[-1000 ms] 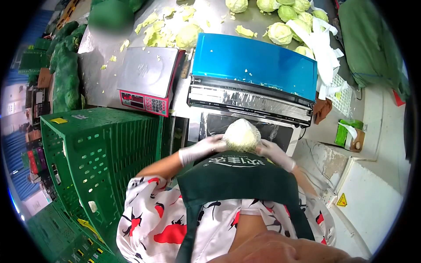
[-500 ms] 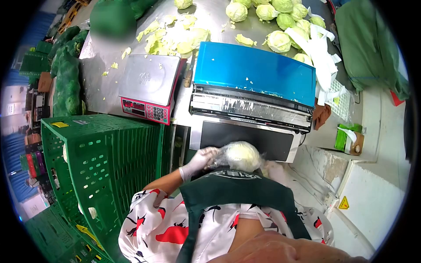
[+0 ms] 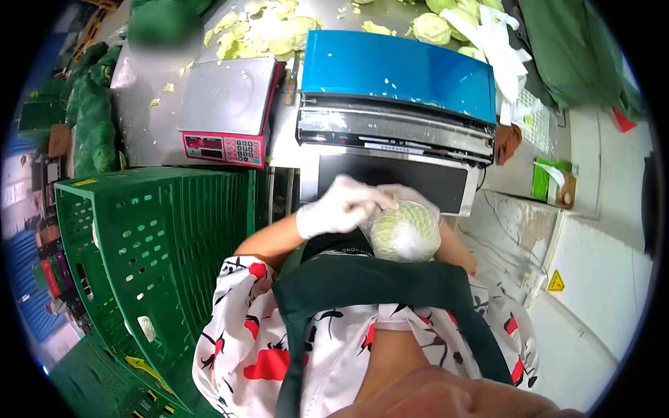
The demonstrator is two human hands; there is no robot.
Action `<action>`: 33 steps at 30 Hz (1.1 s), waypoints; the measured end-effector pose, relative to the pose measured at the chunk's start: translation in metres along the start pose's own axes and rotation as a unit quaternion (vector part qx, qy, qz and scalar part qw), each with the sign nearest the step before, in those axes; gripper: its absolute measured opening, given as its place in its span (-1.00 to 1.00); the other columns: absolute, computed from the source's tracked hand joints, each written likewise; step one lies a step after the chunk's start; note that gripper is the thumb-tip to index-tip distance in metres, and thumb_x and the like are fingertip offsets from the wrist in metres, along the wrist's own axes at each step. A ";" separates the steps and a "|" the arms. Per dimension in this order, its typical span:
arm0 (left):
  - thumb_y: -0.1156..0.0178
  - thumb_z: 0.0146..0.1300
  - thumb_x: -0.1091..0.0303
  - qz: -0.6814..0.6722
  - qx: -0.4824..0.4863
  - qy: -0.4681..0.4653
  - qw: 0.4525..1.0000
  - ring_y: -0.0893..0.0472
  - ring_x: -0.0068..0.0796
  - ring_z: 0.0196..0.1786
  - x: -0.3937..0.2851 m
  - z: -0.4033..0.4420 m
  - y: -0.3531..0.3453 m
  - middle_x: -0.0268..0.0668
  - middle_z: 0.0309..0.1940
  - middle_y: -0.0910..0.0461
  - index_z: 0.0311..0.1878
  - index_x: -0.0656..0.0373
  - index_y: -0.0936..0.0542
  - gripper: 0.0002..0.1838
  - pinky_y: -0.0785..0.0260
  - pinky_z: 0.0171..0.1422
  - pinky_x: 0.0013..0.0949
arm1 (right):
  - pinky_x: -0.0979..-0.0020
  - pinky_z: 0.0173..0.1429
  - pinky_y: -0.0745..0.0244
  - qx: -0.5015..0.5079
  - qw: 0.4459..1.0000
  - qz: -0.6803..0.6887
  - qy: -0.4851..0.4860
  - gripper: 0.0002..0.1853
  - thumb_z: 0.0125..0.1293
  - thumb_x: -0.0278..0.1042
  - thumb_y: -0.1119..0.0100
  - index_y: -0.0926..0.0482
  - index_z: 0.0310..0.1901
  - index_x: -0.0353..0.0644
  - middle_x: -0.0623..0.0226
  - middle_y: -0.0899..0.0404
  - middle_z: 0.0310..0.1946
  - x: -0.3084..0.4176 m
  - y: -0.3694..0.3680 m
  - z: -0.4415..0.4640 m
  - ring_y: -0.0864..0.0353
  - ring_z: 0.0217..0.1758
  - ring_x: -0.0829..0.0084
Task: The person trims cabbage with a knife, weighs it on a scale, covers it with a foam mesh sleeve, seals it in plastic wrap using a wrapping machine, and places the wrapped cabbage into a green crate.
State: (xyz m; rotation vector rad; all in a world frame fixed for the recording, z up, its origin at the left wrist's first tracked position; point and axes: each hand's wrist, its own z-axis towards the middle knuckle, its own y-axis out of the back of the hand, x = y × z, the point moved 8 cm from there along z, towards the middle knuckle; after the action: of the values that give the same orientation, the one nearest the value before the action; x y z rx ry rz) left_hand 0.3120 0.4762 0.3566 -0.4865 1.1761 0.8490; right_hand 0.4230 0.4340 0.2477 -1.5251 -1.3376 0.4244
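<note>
A pale cabbage (image 3: 405, 235) wrapped in clear film, with a white bunched patch on its near side, is held close to the apron. My right hand (image 3: 417, 198), gloved in white, is behind and above the cabbage, closed around it; most of its fingers are hidden. My left hand (image 3: 340, 207), also gloved, comes in from the left with bent fingers at the cabbage's upper left edge, closed on what looks like the loose film. Beyond both hands stands a blue-topped film wrapping machine (image 3: 397, 73) with a dark plate (image 3: 334, 174) at its front.
A red scale (image 3: 230, 97) stands left of the machine. Green crates (image 3: 160, 230) are stacked at my left. Loose cabbage leaves (image 3: 251, 35) and cabbages (image 3: 431, 29) lie at the back, beside white plastic bags (image 3: 498, 49). A tissue pack (image 3: 543, 181) is at the right.
The cabbage has turned and come slightly right and nearer the camera. My left hand has moved up and right to its top; my right hand has moved up behind it. The view has shifted.
</note>
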 end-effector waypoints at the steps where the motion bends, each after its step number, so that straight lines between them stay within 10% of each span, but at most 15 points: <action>1: 0.00 0.39 0.36 -0.107 -0.021 0.014 0.994 -0.47 -0.58 -0.65 0.000 0.008 0.009 -0.40 -0.72 -0.48 0.10 0.25 -0.64 -0.66 -0.40 -0.46 -0.43 | 0.35 0.03 -0.55 0.087 0.989 -0.116 -0.002 -0.71 0.42 -0.28 -0.17 -0.58 0.03 -0.31 0.25 -0.64 -0.13 0.022 -0.027 0.005 -0.64 -0.07 0.41; 6: -0.01 0.43 0.47 0.010 -0.140 0.162 0.977 -0.39 -0.80 -0.47 -0.011 0.032 -0.001 -0.50 -0.47 -0.55 0.22 0.27 -0.56 -0.65 -0.29 -0.34 -0.60 | 0.43 0.06 -0.51 0.031 0.946 -0.303 0.107 -0.79 0.39 -0.36 -0.17 -0.59 -0.02 -0.25 0.33 -0.61 -0.11 0.061 -0.086 0.003 -0.58 -0.03 0.49; 8: 0.03 0.48 0.30 -0.016 -0.105 0.170 0.980 -0.51 -0.61 -0.12 -0.016 0.032 0.000 -0.33 -0.06 -0.59 0.33 0.22 -0.48 -0.57 -0.35 0.06 -0.48 | 0.43 0.05 -0.52 -0.020 0.974 -0.153 0.169 -0.77 0.38 -0.39 -0.15 -0.57 0.03 -0.24 0.34 -0.60 -0.06 0.053 -0.055 0.005 -0.58 -0.01 0.48; 10: 0.07 0.51 0.19 -0.069 -0.077 0.102 0.989 -0.51 -0.49 0.13 -0.006 0.024 -0.012 -0.23 0.17 -0.52 0.38 0.19 -0.43 -0.52 -0.27 0.33 -0.39 | 0.45 0.17 -0.45 -0.039 0.908 -0.313 0.276 -0.66 0.37 -0.51 -0.06 -0.49 0.17 -0.24 0.26 -0.53 0.11 0.068 -0.032 0.005 -0.52 0.16 0.47; 11: 0.13 0.52 -0.02 -0.168 -0.022 0.173 0.970 -0.28 -0.35 0.46 0.006 0.008 -0.019 -0.14 0.39 -0.33 0.42 0.23 -0.37 -0.39 0.04 0.57 -0.27 | 0.44 0.21 -0.42 -0.212 0.872 -0.312 0.311 -0.64 0.35 -0.57 0.00 -0.49 0.17 -0.25 0.24 -0.53 0.11 0.074 -0.001 -0.006 -0.50 0.19 0.44; 13: -0.06 0.32 -0.31 -0.416 0.036 0.246 0.875 -0.34 -0.26 0.46 -0.005 -0.017 -0.025 -0.08 0.41 -0.34 0.44 0.37 -0.26 -0.07 -0.13 0.54 -0.20 | 0.42 0.27 -0.36 -0.400 0.779 -0.288 0.388 -0.58 0.31 -0.68 0.13 -0.48 0.18 -0.28 0.21 -0.53 0.13 0.086 0.011 -0.047 -0.50 0.22 0.37; 14: -0.12 0.40 -0.04 -0.478 -0.003 0.231 0.847 -0.41 -0.28 0.40 0.001 -0.032 -0.020 -0.10 0.35 -0.41 0.46 0.28 -0.24 -0.25 -0.19 0.52 -0.25 | 0.42 0.27 -0.36 -0.424 0.753 -0.286 0.414 -0.60 0.32 -0.67 0.11 -0.48 0.18 -0.28 0.25 -0.55 0.11 0.093 0.001 -0.063 -0.51 0.20 0.40; 17: -0.20 0.34 -0.06 -0.469 -0.238 0.359 0.771 -0.51 -0.20 0.32 0.033 -0.102 0.008 -0.08 0.33 -0.44 0.42 0.22 -0.31 -0.26 -0.44 0.37 -0.14 | 0.45 0.26 -0.40 -0.399 0.766 -0.300 0.404 -0.65 0.39 -0.63 0.13 -0.50 0.15 -0.32 0.27 -0.58 0.07 0.108 0.012 -0.073 -0.55 0.14 0.46; 20: -0.01 0.29 -0.42 -0.392 -0.475 0.064 0.785 -0.24 -0.05 0.49 0.035 -0.212 0.141 -0.09 0.48 -0.20 0.52 0.14 -0.14 -0.03 -0.12 0.55 0.13 | 0.55 0.04 -0.45 -0.405 0.750 -0.318 0.416 -0.71 0.38 -0.64 0.00 -0.57 0.08 -0.25 0.36 -0.62 -0.09 0.142 0.019 -0.079 -0.59 -0.05 0.58; 21: -0.15 0.16 -0.41 -0.351 -0.355 -0.055 0.865 -0.14 -0.06 0.54 -0.101 -0.115 0.137 -0.03 0.50 -0.15 0.53 0.15 -0.13 0.05 0.01 0.62 0.08 | 0.58 -0.07 -0.47 -0.430 0.701 -0.372 0.430 -0.74 0.38 -0.61 -0.03 -0.58 0.06 -0.24 0.42 -0.64 -0.18 0.160 0.026 -0.088 -0.59 -0.14 0.63; 23: -0.18 0.12 -0.36 -0.098 -0.425 -0.242 0.867 -0.23 0.10 0.46 -0.215 -0.144 0.180 0.10 0.44 -0.19 0.48 0.26 -0.17 0.06 -0.14 0.52 0.08 | 0.55 -0.08 -0.50 -0.483 0.592 -0.422 0.488 -0.74 0.35 -0.54 -0.10 -0.60 0.05 -0.18 0.39 -0.63 -0.24 0.202 0.030 -0.114 -0.58 -0.22 0.61; 25: -0.22 0.20 -0.21 0.377 -0.690 -0.169 0.595 -0.50 0.18 0.26 -0.321 -0.206 0.200 0.31 0.27 -0.37 0.38 0.47 -0.28 -0.05 -0.55 0.28 0.04 | 0.48 -0.09 -0.53 -0.525 0.485 -0.473 0.515 -0.72 0.29 -0.54 -0.13 -0.60 0.04 -0.19 0.29 -0.63 -0.26 0.243 0.069 -0.142 -0.61 -0.26 0.53; 28: -0.51 0.09 0.13 0.833 -0.529 0.014 0.161 -0.71 -0.11 -0.05 -0.418 -0.193 0.164 0.02 0.03 -0.64 0.14 0.42 -0.52 -0.32 -0.69 0.10 -0.15 | 0.47 -0.08 -0.48 -0.629 0.427 -0.446 0.472 -0.78 0.32 -0.53 -0.11 -0.61 -0.03 -0.27 0.26 -0.63 -0.31 0.296 0.113 -0.177 -0.56 -0.25 0.48; 32: -0.49 0.12 0.09 0.863 -0.469 0.169 0.085 -0.66 -0.23 0.05 -0.416 -0.182 0.188 -0.08 0.11 -0.61 0.20 0.32 -0.51 -0.32 -0.59 0.19 -0.23 | 0.27 -0.05 -0.50 -0.723 0.262 -0.514 0.380 -0.61 0.23 -0.25 -0.31 -0.58 -0.01 -0.37 -0.06 -0.68 -0.25 0.353 0.215 -0.206 -0.66 -0.17 0.11; 33: -0.46 0.16 0.08 0.870 -0.454 0.186 0.056 -0.62 -0.25 0.12 -0.411 -0.182 0.193 -0.10 0.15 -0.59 0.21 0.29 -0.51 -0.35 -0.54 0.24 -0.21 | 0.06 -0.04 -0.49 -0.703 0.354 -0.440 0.432 -0.58 0.18 -0.10 -0.30 -0.60 -0.23 -0.40 -0.16 -0.65 -0.30 0.354 0.211 -0.205 -0.62 -0.18 -0.14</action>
State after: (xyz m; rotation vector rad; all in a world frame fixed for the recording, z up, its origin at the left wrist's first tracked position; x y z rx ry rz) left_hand -0.0063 0.3292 0.6985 0.2478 0.8675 4.0738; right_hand 0.8093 0.6828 0.2771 -1.2608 -1.1529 -2.5108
